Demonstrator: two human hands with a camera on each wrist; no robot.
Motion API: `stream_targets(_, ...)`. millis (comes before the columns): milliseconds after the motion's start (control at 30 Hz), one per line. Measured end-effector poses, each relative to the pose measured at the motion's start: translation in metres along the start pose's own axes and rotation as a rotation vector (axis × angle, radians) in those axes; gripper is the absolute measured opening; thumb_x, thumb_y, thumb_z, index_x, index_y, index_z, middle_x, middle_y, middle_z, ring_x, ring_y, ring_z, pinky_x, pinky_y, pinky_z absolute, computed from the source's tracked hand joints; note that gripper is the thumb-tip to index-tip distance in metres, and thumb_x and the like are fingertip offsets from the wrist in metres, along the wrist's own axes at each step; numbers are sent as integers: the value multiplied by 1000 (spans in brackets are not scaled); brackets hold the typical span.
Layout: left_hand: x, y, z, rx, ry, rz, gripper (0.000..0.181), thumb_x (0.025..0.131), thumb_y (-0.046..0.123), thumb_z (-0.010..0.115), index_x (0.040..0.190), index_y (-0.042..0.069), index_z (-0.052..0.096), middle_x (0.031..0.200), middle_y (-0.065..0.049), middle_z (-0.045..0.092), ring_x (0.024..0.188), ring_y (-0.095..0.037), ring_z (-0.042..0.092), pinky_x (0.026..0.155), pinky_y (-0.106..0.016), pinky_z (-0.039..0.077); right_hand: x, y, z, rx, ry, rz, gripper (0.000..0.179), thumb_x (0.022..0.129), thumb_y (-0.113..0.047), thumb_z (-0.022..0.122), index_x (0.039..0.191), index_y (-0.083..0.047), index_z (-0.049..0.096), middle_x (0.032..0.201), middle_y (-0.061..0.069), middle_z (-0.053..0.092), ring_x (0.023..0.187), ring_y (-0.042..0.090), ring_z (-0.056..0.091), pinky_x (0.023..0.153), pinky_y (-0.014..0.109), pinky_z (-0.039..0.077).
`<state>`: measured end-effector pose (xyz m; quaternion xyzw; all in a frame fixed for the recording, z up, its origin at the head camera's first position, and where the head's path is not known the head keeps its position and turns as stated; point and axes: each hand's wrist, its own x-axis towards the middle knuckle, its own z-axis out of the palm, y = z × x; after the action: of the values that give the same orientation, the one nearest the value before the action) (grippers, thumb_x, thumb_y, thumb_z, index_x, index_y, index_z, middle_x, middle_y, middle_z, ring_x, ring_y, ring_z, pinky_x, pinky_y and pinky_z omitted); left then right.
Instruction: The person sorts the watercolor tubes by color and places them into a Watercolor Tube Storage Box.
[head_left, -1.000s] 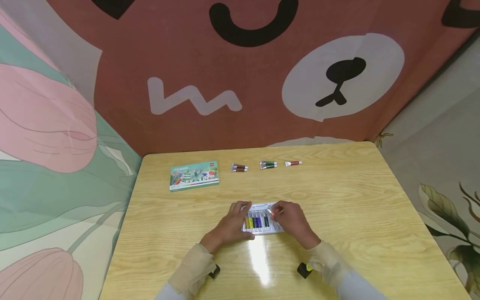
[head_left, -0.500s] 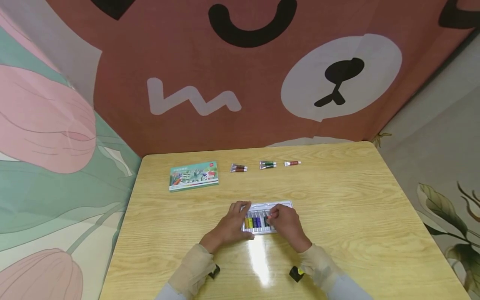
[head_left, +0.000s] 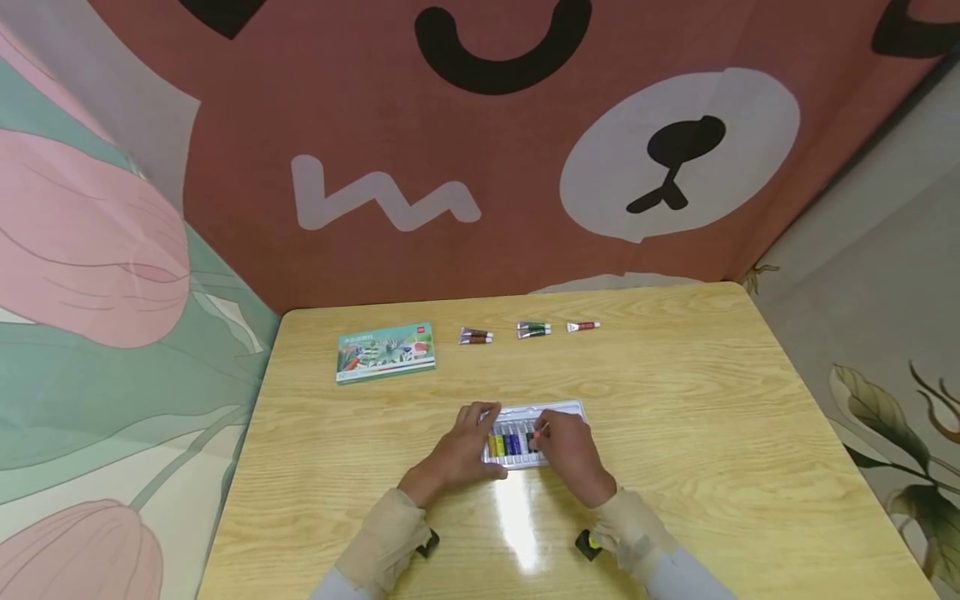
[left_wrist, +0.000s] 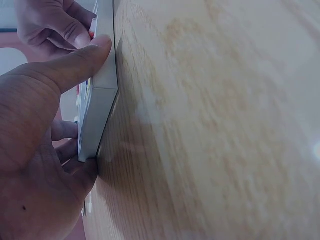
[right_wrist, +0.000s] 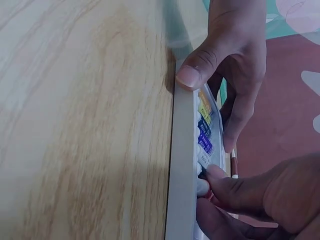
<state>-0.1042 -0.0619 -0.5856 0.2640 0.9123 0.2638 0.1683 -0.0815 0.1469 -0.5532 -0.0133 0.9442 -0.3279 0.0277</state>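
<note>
Midway between the left and right edges of the pale wood-grain table point(head_left: 697, 400), well in from its far edge, a shallow white plastic tray point(head_left: 564, 407) lay flat, its long sides running roughly parallel to that edge. The left hand point(head_left: 462, 450) gripped its left end, thumb on the near rim and fingers at the far side. The right hand point(head_left: 572, 450) pinched a small paint tube with a white cap and a red band point(right_wrist: 202, 188) between thumb and fingers, over the right part of the tray; whether the tube touched the tray's floor could not be told.

Left of it, ochre, yellow point(right_wrist: 205, 111), dark blue, violet point(right_wrist: 205, 142), white and blackish tubes stood side by side in the tray.

Near the table's far left corner lay a flat teal cardboard box point(head_left: 386, 353) with a printed picture. Along the far edge, from left to right, lay two brown-labelled tubes point(head_left: 476, 340), two green-labelled tubes point(head_left: 533, 326) and one red-labelled tube point(head_left: 585, 327), the groups set apart from one another.
</note>
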Motion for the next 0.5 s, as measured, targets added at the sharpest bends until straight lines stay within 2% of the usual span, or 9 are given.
stream_targets(100,0,-1,1,4,-2,-3,111,80,43,86,164,8,22,162,-6,29,146,-24,30,102,-39,53,-2,-3,1,-50,0,-18,9,84,-3,78,80,-4,70,70,1,71,63,14,65,58,31,51)
stream_targets(233,1,-3,2,2,1,7,111,80,44,86,164,7,22,162,-6,30,146,-24,30,102,-38,53,-7,-8,4,-231,40,-114,19,84,-2,76,68,-6,65,62,4,60,58,17,56,54,34,47)
stream_targets(333,1,-3,2,-7,4,14,111,80,43,86,163,6,23,162,-6,30,146,-24,30,102,-39,53,-10,-11,8,-339,65,-171,16,84,2,71,70,-4,66,62,7,57,57,21,56,52,37,48)
stream_targets(500,1,-3,1,-17,0,14,110,81,42,86,163,6,23,162,-6,29,146,-24,30,103,-39,52,-12,-13,8,-374,34,-180,10,82,6,67,79,-3,70,66,8,56,60,22,57,54,37,48)
